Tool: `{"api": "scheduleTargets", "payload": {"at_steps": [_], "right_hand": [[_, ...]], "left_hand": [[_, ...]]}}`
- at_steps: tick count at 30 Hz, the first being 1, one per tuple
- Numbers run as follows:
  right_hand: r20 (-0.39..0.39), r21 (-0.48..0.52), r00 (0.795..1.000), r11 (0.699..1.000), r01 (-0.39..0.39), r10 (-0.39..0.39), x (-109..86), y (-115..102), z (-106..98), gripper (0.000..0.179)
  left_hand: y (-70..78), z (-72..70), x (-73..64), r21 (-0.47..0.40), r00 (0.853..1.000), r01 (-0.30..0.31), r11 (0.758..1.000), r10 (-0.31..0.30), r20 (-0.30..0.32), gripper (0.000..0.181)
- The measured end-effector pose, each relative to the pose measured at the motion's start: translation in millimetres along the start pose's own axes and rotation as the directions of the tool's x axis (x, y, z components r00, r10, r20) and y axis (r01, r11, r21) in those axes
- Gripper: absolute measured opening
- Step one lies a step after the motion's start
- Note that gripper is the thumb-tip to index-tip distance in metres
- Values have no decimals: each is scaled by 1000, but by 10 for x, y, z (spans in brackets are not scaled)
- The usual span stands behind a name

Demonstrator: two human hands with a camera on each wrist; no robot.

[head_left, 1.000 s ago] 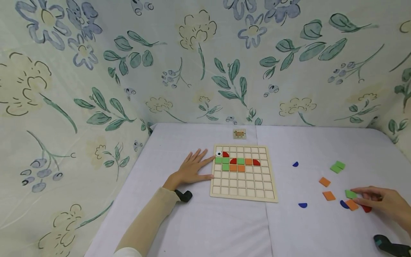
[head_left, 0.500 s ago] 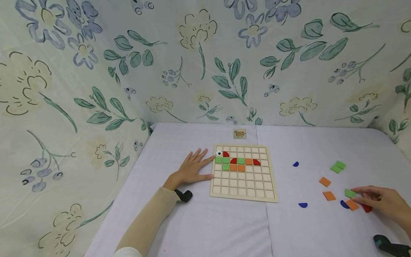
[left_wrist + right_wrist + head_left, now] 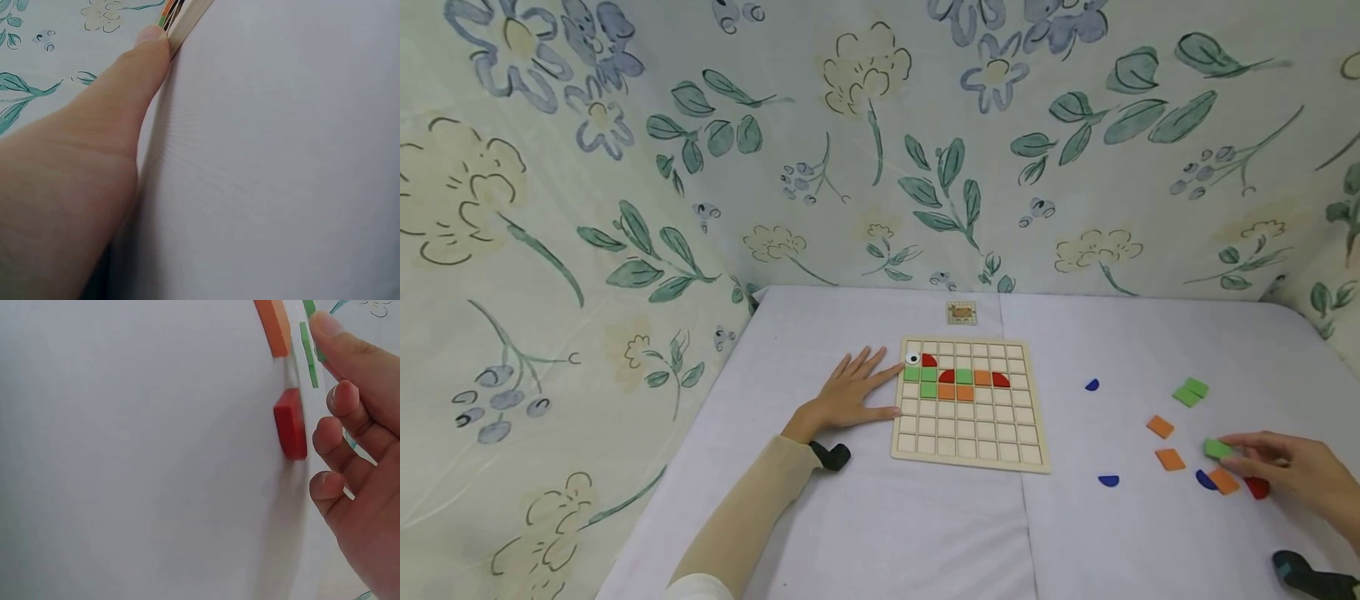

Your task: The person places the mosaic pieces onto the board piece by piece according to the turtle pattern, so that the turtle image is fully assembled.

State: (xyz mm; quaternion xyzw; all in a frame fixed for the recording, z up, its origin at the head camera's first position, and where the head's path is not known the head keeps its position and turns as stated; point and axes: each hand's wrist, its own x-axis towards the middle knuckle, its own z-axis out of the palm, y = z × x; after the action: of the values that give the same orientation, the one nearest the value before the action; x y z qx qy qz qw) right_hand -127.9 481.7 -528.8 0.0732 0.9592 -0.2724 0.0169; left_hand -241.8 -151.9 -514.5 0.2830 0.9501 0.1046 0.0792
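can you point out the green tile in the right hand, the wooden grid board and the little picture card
green tile point(image 3: 1216, 448): head view, on its upper face
wooden grid board point(image 3: 966, 410): head view, on a bare square near its middle
picture card point(image 3: 961, 312): head view, middle of its printed face

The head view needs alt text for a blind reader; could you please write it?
A person's right hand pinches a green tile beside loose coloured pieces on a white cloth. The left hand touches the left edge of a wooden grid board partly filled with shapes.

Head camera faces forward-down over both hands point(image 3: 846, 397) point(image 3: 1296, 472) (wrist cameras closer).
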Motion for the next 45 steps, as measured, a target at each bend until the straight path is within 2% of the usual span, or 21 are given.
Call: {"api": "scheduleTargets", "payload": {"at_steps": [5,8,14,16,20,23,27,35,45], "right_hand": [[8,21,999,999,41,-42,-2,-106,8,57],[-26,7,992,992,126,-126,-46,-307,-15,48],[-104,14,949,954,300,-297,-110,-746,-30,31],[-106,29,939,943,331,-326,-114,-862,-16,30],[-86,104,937,932,346,-338,-107,-1067,14,31],[-90,166,922,907,387,-377,-81,-1208,55,29],[-102,193,888,867,460,-448,-35,-1383,151,25],[-111,203,856,832,516,-504,38,-1727,320,27],[-65,298,846,799,522,-529,175,-2069,596,22]], "left_hand": [[21,-23,-15,-4,1000,-6,1000,6,3,87],[22,-25,-17,-8,1000,-15,1000,15,-4,87],[15,-19,-17,-6,1000,-17,1000,17,-11,87],[15,-16,-20,-9,1000,-16,1000,16,-13,87],[14,-4,-25,-7,1000,-12,1000,12,-9,87],[15,-2,-25,-1,1000,-5,1000,5,-5,87],[18,-11,-20,1,1000,0,1000,0,-6,87],[17,-13,-8,-2,1000,3,1000,-3,6,87],[-20,12,13,4,1000,-6,1000,6,3,89]]}}
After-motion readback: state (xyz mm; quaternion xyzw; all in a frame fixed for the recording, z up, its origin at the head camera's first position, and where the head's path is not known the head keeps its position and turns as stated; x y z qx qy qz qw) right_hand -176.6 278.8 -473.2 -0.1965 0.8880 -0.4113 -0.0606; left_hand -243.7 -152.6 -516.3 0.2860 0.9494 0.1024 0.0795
